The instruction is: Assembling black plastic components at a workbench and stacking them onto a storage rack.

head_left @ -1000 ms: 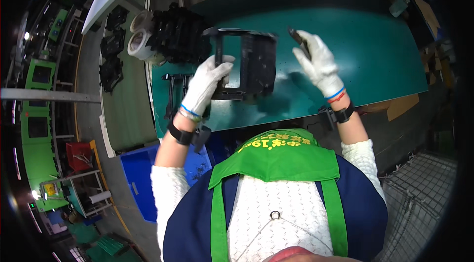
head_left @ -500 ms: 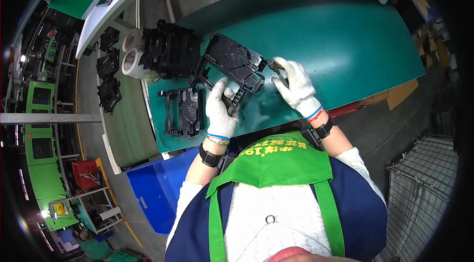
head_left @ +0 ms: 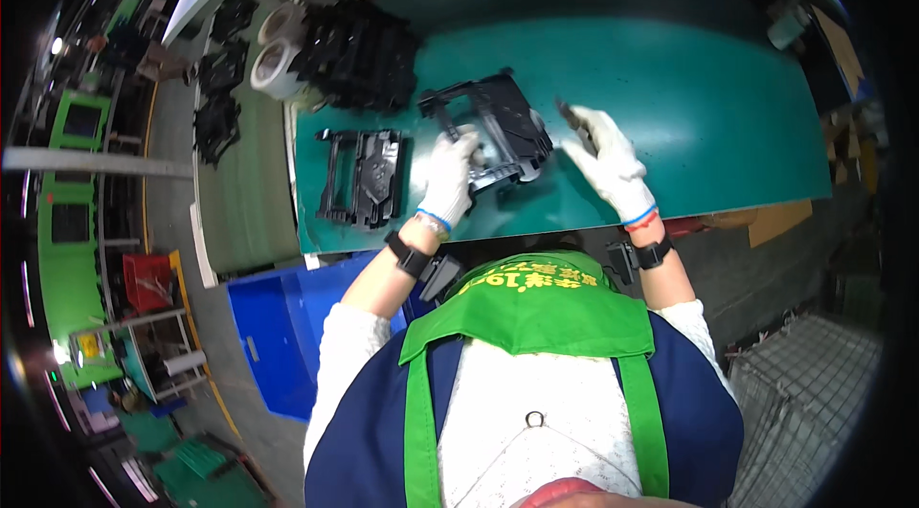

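My gloved left hand (head_left: 448,178) grips the open, barred side of a black moulded plastic frame (head_left: 517,120). The frame is tilted over the green table, with its solid panel toward the right. To its right, my gloved right hand (head_left: 611,163) has its fingers closed around a small dark hand tool (head_left: 567,112). Only the tip of the tool shows, pointing up and left, apart from the frame; its exact kind is hard to make out. A second black plastic frame (head_left: 381,178) lies flat on the table, left of my left hand.
A pile of black plastic parts (head_left: 354,53) stands on the table's far left, beside two pale rolls (head_left: 276,67). More black parts (head_left: 218,125) lie on a green belt (head_left: 249,211) to the left. A blue crate (head_left: 278,336) sits below the near edge of the green table (head_left: 708,135).
The held frame has been turned, so its solid panel now faces right and its open side lies at my left hand. The tool has moved away from the frame's edge. The whole view has shifted.
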Action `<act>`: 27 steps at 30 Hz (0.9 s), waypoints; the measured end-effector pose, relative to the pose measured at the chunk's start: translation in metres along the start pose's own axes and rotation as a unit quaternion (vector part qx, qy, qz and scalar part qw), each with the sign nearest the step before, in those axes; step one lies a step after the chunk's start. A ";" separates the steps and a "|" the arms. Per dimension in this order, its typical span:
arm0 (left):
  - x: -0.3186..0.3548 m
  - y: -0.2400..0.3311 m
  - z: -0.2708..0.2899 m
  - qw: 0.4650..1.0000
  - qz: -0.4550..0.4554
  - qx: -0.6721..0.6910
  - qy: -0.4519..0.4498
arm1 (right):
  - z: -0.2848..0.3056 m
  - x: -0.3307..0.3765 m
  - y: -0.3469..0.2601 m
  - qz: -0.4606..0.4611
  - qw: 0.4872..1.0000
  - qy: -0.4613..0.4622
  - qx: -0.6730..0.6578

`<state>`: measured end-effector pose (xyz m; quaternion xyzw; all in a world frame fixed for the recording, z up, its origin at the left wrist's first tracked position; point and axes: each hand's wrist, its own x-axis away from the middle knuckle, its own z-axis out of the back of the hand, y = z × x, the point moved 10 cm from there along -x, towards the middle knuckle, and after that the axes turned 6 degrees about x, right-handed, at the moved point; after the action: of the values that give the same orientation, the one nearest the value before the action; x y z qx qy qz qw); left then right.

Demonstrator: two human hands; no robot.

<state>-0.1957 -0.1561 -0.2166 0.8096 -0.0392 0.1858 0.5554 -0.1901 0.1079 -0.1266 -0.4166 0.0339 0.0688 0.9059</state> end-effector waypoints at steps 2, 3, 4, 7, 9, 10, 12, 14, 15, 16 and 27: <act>-0.003 -0.001 -0.004 0.999 -0.001 -0.046 -0.001 | -0.020 0.009 -0.033 0.085 0.989 -0.101 -0.071; -0.002 -0.004 -0.012 0.999 0.016 -0.035 -0.027 | -0.027 0.007 -0.037 0.090 0.988 -0.106 -0.072; -0.001 -0.006 -0.018 0.998 0.033 -0.024 -0.054 | -0.037 0.009 -0.052 0.154 0.981 -0.111 -0.033; 0.019 0.007 -0.014 0.994 0.078 -0.037 -0.066 | -0.059 0.013 -0.084 0.283 0.951 -0.117 0.045; 0.043 0.020 -0.002 0.985 0.144 -0.084 -0.052 | -0.069 0.003 -0.075 0.205 0.964 -0.161 0.049; 0.039 0.042 0.009 0.980 0.066 -0.168 -0.088 | -0.073 -0.001 -0.069 0.164 0.969 -0.180 0.051; 0.032 0.092 0.058 0.933 -0.109 -0.336 -0.069 | -0.069 -0.005 -0.069 0.158 0.974 -0.156 0.047; 0.027 0.136 0.123 0.849 -0.208 -0.484 0.039 | -0.057 -0.006 -0.071 0.151 0.981 -0.114 0.036; 0.021 0.149 0.149 0.804 -0.210 -0.549 0.088 | -0.054 -0.004 -0.071 0.155 0.981 -0.109 0.037; 0.018 0.154 0.165 0.801 -0.217 -0.549 0.097 | -0.053 -0.006 -0.069 0.151 0.984 -0.088 0.030; 0.037 0.122 0.125 0.970 -0.011 -0.212 -0.116 | -0.068 -0.007 -0.027 0.071 0.993 -0.004 -0.091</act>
<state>-0.1619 -0.3112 -0.1352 0.6901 -0.1325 0.0722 0.7078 -0.1933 0.0381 -0.1492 -0.4933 0.0538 0.1377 0.8572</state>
